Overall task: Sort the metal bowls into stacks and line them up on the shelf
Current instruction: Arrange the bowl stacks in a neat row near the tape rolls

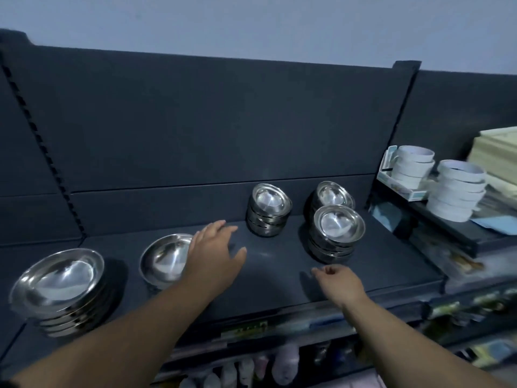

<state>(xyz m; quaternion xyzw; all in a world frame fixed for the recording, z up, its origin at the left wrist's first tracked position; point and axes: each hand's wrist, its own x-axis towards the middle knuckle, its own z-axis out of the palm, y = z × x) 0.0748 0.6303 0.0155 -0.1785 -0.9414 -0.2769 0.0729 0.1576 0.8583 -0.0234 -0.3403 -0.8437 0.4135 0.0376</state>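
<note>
Several stacks of shiny metal bowls stand on the dark shelf [268,278]. A wide stack [60,287] is at the far left and a medium stack [165,257] sits beside it. A small stack [269,210] stands at the back middle. Two more small stacks are at the right, one at the back [333,196] and one in front [337,233]. My left hand [215,252] hovers with straight fingers over the shelf, partly covering the medium stack's right rim. My right hand [340,282] hangs loosely curled in front of the front right stack and holds nothing.
The shelf's dark back panel rises behind the bowls. To the right, a neighbouring shelf carries two piles of white round containers [456,189] and a pale box [495,161]. Below the front edge hang small packaged goods [282,362].
</note>
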